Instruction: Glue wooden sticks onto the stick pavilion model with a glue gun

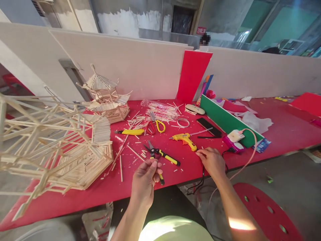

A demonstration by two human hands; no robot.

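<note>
My left hand (147,177) is raised in front of the table edge, its thumb and fingertips pinched together. Whatever is between them is too small to make out. Behind it lie pruning shears (170,158) with black and yellow handles, partly covered by the hand. My right hand (213,162) has its fingertips pressed together at the handle end of a yellow glue gun (184,138), which lies on its side with a glue stick in its back. I cannot tell whether these fingers grip the handle end or its cord. A yellow utility knife (132,132) and red-and-yellow-handled scissors (156,125) lie farther back.
Wooden stick models, a pavilion (105,97) and a larger frame (82,157), fill the left. Loose sticks (160,113) and a tape roll (183,123) lie behind the tools. A green board (225,122), a charger (235,136) and cables stand right. A red stool (260,204) is below.
</note>
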